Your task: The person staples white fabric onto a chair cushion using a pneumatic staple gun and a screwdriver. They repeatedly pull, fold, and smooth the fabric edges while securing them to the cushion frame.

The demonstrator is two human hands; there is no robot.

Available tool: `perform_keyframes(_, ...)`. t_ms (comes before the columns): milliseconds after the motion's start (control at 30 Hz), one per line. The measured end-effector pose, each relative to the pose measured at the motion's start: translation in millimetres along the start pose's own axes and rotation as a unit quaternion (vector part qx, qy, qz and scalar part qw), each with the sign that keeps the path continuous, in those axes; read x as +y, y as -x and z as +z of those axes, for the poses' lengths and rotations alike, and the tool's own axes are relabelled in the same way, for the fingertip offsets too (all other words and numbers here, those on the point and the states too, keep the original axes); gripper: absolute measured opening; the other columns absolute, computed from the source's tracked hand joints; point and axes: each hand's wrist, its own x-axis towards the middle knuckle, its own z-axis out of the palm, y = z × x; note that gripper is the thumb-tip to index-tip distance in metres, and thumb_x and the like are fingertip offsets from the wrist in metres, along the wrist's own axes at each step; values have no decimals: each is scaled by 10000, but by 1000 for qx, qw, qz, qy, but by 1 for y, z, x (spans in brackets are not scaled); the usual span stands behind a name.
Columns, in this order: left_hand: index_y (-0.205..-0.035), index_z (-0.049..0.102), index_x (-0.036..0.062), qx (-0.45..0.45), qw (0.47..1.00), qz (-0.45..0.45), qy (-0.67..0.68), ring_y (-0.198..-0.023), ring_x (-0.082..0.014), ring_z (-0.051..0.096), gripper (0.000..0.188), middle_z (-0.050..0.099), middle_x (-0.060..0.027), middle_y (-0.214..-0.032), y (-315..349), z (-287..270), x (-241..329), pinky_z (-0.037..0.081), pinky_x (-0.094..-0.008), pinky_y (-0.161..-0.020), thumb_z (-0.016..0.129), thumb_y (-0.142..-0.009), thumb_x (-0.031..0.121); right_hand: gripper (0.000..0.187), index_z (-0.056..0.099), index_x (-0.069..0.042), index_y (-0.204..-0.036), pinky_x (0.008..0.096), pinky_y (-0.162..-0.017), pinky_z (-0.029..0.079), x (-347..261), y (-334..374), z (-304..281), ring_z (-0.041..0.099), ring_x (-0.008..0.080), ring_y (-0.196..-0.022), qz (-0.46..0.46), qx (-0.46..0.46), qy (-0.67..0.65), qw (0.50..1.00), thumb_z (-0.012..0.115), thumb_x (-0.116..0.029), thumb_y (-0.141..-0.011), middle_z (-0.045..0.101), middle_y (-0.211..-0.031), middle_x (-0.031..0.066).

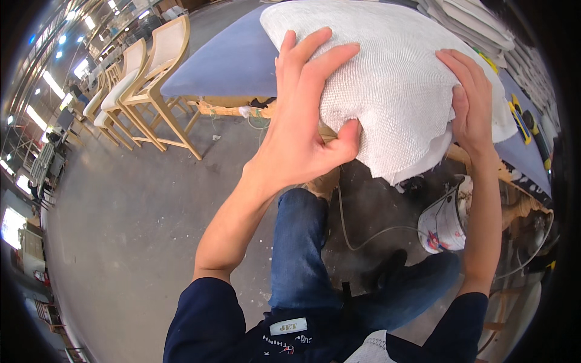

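A rounded seat pad wrapped in white woven fabric lies at the near edge of a blue padded worktop. My left hand grips its left near corner, fingers spread over the top and thumb pressed on the fabric at the edge. On the right side, my right hand holds the pad's edge, fingers bent over the fabric and thumb against its side. Between the hands, the fabric's ragged edge hangs down from the near side. The underside of the pad is hidden.
The blue worktop has a rough wooden frame. Yellow-and-black tools and stacked grey pieces lie at the right. Below stands a white bucket near a thin hose. Pale wooden chairs stand at the left.
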Motion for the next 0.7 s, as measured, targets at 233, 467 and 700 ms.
perform_keyframes(233, -1507, 478, 31, 1, 1000, -9, 28, -1558, -449, 217, 681, 364, -230, -1621, 8, -4, 1, 101, -584, -1272, 605, -867, 225, 427, 619, 64, -1286, 429, -943, 509, -113, 57, -33, 635, 304, -1088, 212, 216, -192, 934, 469, -282, -1086, 665, -1223, 222)
perform_keyframes(467, -1451, 544, 45, 1, 997, -2, 75, -1486, -505, 265, 662, 397, -274, -1548, 11, -3, -3, 105, -627, -1250, 652, -814, 185, 646, 367, 48, -1480, 339, -685, 591, -213, 33, -24, 728, 287, -840, 420, 116, -769, 468, 497, -452, -1092, 667, -1188, 291)
perform_keyframes(700, -1418, 587, 84, 104, 992, 53, 52, -1459, -532, 293, 593, 442, -236, -1528, 16, 28, -19, 129, -679, -1204, 671, -854, 245, 631, 459, 92, -1403, 407, -589, 609, -212, -11, -24, 731, 337, -674, 398, -31, -692, 601, 386, -468, -1121, 702, -1058, 326)
